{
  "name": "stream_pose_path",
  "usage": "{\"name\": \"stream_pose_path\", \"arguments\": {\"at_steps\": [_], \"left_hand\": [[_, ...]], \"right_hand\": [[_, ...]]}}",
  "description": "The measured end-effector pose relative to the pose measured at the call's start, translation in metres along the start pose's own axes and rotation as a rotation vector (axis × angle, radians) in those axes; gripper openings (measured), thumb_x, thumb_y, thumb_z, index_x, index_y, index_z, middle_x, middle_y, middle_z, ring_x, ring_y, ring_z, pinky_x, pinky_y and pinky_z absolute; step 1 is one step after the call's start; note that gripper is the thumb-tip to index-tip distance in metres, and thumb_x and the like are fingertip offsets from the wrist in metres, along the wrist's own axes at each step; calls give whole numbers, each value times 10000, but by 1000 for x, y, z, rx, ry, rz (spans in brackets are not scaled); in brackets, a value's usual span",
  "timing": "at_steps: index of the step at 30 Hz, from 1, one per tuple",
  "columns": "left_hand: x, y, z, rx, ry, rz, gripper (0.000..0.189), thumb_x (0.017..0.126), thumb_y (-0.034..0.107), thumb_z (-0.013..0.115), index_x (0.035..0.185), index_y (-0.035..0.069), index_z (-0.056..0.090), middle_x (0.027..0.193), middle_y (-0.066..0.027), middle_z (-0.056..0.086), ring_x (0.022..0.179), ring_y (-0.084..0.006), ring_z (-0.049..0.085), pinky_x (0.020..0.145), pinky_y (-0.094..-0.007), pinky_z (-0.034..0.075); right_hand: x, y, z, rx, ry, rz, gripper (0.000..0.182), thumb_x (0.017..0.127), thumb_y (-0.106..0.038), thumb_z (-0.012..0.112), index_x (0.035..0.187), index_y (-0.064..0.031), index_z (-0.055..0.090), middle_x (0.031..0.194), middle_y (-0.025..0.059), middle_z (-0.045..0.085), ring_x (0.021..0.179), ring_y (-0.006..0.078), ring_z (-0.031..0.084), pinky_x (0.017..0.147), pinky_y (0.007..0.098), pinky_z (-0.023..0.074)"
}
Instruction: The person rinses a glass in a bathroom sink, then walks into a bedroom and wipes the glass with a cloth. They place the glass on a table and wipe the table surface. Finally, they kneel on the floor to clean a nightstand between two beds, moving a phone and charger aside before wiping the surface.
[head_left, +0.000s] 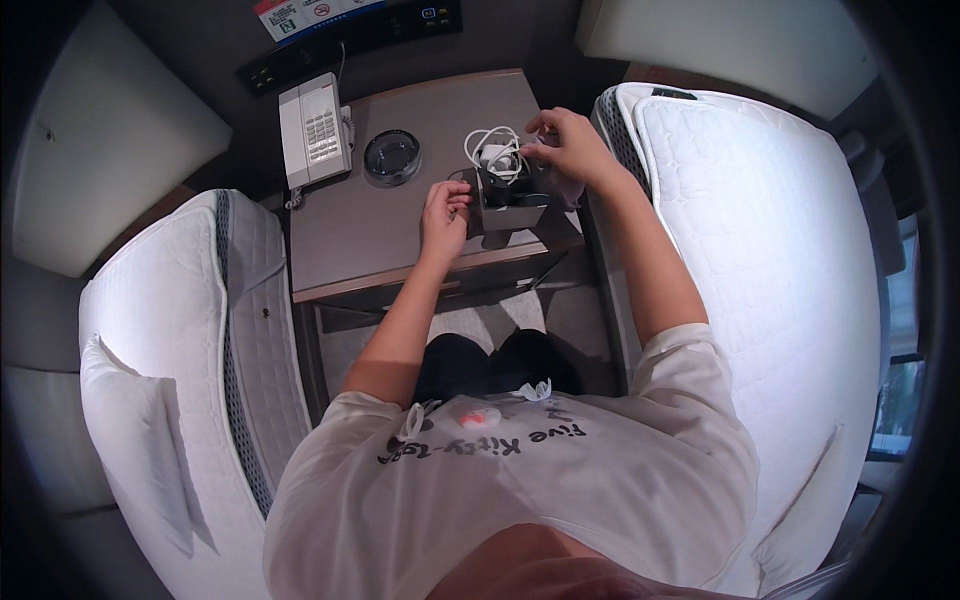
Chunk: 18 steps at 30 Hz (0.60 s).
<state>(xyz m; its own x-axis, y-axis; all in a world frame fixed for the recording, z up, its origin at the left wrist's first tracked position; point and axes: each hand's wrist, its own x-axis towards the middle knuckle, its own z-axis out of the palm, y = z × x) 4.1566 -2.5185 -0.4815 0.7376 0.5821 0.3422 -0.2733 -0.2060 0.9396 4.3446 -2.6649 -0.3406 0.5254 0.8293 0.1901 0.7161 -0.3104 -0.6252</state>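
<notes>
A small box (513, 217) stands near the front right of the nightstand (360, 259), holding dark items. On top of them lies a white charger (497, 159) with a coiled white cable (474, 142). My left hand (448, 217) is just left of the box, fingers loosely curled; whether it holds anything cannot be told. My right hand (566, 146) is at the box's right, thumb and forefinger beside the cable coil. A pale translucent thing (568, 187), perhaps a plastic bag, hangs under that hand; the grip is unclear.
On the nightstand's left stand a white corded telephone (316, 129) and a round dark glass ashtray (391, 156). Bare white mattresses (757, 225) flank it on both sides. A pillow (139, 442) lies on the left mattress. A switch panel (360, 41) is on the wall behind.
</notes>
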Motion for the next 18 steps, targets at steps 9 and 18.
{"name": "stream_pose_path", "arguments": {"at_steps": [9, 18], "left_hand": [[-1, 4, -2, -83, -35, -31, 380, 862, 51, 531, 1236, 21, 468, 1187, -59, 488, 987, -133, 526, 871, -241, 435], [29, 41, -3, -152, -51, -95, 619, 844, 58, 614, 1396, 53, 336, 1309, -81, 452, 1025, -139, 508, 888, -252, 429]], "right_hand": [[5, -49, -2, -441, -161, -281, 1008, 508, -239, 867, 1399, -264, 396, 1194, 80, 529, 977, 291, 619, 836, 386, 495], [21, -39, 12, -439, -151, -301, 608, 579, -279, 827, 1117, -166, 569, 1055, 62, 586, 927, 288, 637, 809, 422, 483]]}}
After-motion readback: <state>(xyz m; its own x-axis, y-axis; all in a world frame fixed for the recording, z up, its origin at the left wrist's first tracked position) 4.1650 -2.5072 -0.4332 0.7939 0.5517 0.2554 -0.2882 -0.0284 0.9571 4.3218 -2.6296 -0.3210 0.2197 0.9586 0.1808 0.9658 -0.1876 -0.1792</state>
